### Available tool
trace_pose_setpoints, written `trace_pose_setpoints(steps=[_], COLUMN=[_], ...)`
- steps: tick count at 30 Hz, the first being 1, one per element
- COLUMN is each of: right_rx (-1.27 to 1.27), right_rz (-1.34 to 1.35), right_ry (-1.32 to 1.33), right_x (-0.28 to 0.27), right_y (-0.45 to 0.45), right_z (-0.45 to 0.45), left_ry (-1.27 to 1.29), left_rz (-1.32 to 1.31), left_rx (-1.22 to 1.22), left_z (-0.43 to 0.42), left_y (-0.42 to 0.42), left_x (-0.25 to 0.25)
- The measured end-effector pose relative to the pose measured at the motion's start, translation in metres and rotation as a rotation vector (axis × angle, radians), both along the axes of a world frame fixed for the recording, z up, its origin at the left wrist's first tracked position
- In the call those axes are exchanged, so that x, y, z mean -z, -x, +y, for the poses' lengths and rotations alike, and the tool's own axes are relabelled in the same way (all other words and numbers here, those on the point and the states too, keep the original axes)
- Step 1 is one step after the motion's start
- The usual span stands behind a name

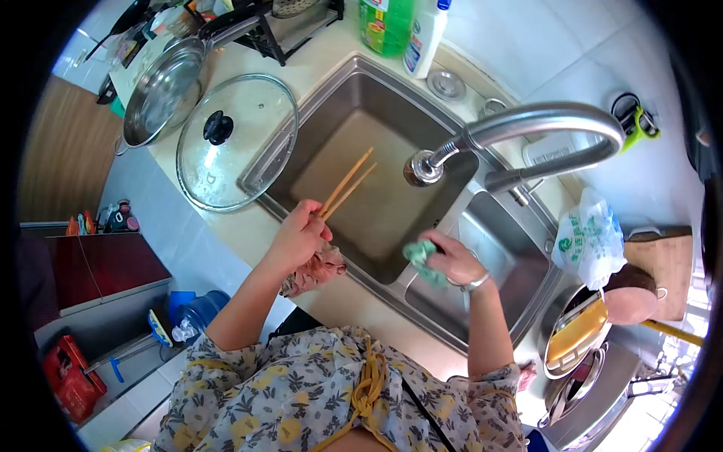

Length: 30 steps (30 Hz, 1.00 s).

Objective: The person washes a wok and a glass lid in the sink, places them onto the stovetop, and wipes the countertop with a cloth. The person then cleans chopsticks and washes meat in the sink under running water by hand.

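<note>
Slanting far-right, chopsticks (348, 179) sit pinched in the left hand (297, 235); rightward, the right hand (456, 261) clutches green cloth (423, 258).

The near ends of the chopsticks (347, 181) are hidden inside the left hand (303, 230), which also covers part of the reddish cloth (320, 273). To the right, the right hand (456, 261) and green cloth (425, 261) are blurred; exact finger placement unreadable. On the far side, the green bottle (385, 29) is cut off by the top edge, and the white bottle's (425, 41) label print is too small to read.
</note>
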State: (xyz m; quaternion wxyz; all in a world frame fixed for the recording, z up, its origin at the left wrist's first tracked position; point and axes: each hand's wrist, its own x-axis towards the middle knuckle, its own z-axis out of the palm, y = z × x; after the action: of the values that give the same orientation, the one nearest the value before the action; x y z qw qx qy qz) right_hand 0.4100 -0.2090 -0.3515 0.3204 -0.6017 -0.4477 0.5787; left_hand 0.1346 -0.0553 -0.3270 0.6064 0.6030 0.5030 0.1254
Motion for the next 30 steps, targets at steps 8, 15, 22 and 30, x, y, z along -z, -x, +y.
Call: trace_pose_setpoints(steps=[8, 15, 22, 30], right_rx=[0.378, 0.080, 0.911, 1.226], right_rz=[-0.504, -0.695, 1.197, 0.685], right_ry=[0.500, 0.413, 0.113, -0.099], right_x=[0.132, 0.223, 0.075, 0.111], right_y=[0.034, 0.073, 0.082, 0.047], right_z=[0.136, 0.136, 0.125, 0.164], left_ry=[-0.082, -0.041, -0.336, -0.404], left_rz=[0.031, 0.057, 0.261, 0.212], left_rx=[0.008, 0.042, 0.190, 0.331], left_z=[0.013, 0.031, 0.036, -0.009], left_y=[-0.011, -0.045, -0.096, -0.086], left_x=[0.021, 0.023, 0.080, 0.020])
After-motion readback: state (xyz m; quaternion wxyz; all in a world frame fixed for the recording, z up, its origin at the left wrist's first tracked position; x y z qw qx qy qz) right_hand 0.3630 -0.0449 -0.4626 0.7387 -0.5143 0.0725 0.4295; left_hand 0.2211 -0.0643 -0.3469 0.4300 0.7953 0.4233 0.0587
